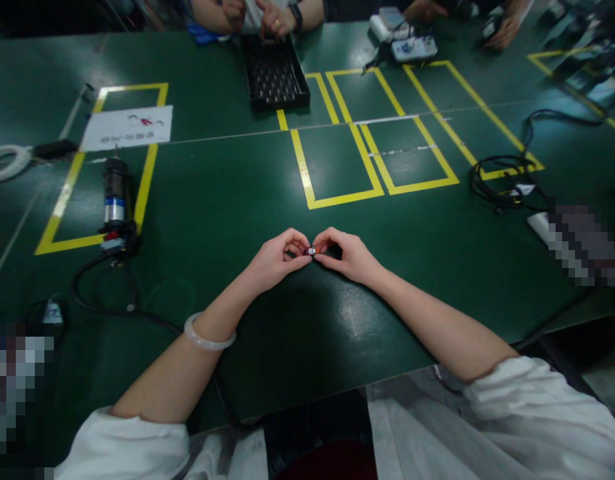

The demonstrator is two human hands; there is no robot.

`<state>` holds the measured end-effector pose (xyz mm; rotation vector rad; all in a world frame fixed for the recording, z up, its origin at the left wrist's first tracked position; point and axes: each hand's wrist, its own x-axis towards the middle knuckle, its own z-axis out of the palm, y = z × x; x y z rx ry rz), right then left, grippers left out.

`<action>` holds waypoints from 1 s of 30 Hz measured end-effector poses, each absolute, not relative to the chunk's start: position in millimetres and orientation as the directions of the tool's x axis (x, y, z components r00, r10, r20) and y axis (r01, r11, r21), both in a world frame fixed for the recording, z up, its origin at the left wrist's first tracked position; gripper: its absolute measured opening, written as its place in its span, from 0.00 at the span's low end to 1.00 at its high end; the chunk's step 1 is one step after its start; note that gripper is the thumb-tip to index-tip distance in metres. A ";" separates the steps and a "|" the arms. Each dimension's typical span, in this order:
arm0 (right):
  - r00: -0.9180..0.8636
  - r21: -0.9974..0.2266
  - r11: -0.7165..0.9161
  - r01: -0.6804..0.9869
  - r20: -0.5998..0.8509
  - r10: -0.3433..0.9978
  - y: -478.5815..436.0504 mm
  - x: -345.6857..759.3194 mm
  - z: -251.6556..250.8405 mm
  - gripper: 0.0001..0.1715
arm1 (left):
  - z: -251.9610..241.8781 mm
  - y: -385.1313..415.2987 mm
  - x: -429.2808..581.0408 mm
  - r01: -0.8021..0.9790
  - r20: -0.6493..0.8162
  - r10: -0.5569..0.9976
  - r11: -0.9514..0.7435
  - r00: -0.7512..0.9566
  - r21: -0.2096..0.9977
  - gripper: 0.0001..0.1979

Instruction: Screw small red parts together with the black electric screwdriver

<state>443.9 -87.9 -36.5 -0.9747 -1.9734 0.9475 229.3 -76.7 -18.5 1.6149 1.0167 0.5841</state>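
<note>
My left hand [277, 257] and my right hand [344, 253] meet at the middle of the green table [227, 200]. Both pinch one tiny part [312, 251] between their fingertips; it looks metallic with a bit of orange or red. The other fingers of both hands are curled in. A pale bangle [207, 337] sits on my left wrist. Both forearms rest on the table, with white sleeves pushed up near the elbows.
A black tray [274, 77] lies at the far side by another person's hands [274, 17]. A cylindrical tool [114, 197] with a black cable lies inside yellow tape at left, beside a white sheet [127, 127]. Coiled cables [502, 180] lie at right. Yellow taped rectangles [377, 153] mark the middle.
</note>
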 end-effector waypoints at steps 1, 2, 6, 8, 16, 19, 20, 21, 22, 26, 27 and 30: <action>-0.448 -0.841 0.442 0.312 0.280 0.849 -88.0 444.0 -36.2 0.07 | -18.9 -76.5 229.3 0.315 -0.130 0.848 -0.045 0.514 0.948 0.14; -0.448 -0.842 0.442 0.309 0.281 0.849 -88.2 444.0 -35.9 0.07 | -19.2 -76.3 229.3 0.315 -0.131 0.848 -0.045 0.514 0.948 0.14; -0.445 -0.851 0.433 0.297 0.278 0.851 -88.5 443.8 -34.5 0.06 | -18.3 -76.5 229.4 0.316 -0.130 0.847 -0.047 0.515 0.948 0.14; -0.441 -0.848 0.440 0.295 0.287 0.850 -88.3 443.8 -34.3 0.06 | -17.4 -76.7 229.2 0.312 -0.128 0.847 -0.047 0.516 0.949 0.15; -0.411 -0.845 0.423 0.328 0.276 0.869 -87.4 445.3 -34.4 0.06 | -17.1 -75.2 228.6 0.316 -0.139 0.844 -0.038 0.518 0.948 0.16; -0.387 -0.872 0.381 0.308 0.251 0.887 -87.3 445.2 -34.4 0.07 | -10.9 -69.3 220.1 0.376 -0.161 0.847 -0.049 0.506 0.925 0.19; -0.383 -0.877 0.374 0.302 0.248 0.890 -87.1 445.1 -34.4 0.07 | -6.8 -65.9 214.1 0.413 -0.166 0.846 -0.069 0.507 0.908 0.20; -0.381 -0.879 0.371 0.299 0.247 0.891 -86.8 445.0 -34.4 0.07 | -1.7 -61.9 206.0 0.458 -0.171 0.846 -0.096 0.506 0.884 0.21; -0.382 -0.880 0.371 0.298 0.246 0.891 -86.5 444.9 -34.5 0.07 | 4.1 -57.4 195.7 0.509 -0.172 0.851 -0.125 0.497 0.851 0.22; -0.392 -0.881 0.371 0.294 0.242 0.887 -85.5 445.0 -34.3 0.07 | 24.5 -40.5 132.3 0.763 -0.086 0.948 -0.191 0.307 0.617 0.28; -0.394 -0.882 0.368 0.294 0.240 0.887 -85.5 445.0 -34.1 0.07 | 27.1 -38.0 112.1 0.843 -0.019 0.975 -0.181 0.221 0.506 0.30; -0.399 -0.882 0.365 0.297 0.233 0.887 -86.1 444.8 -33.6 0.07 | 27.7 -36.4 48.9 0.997 0.104 0.994 0.014 -0.021 0.075 0.37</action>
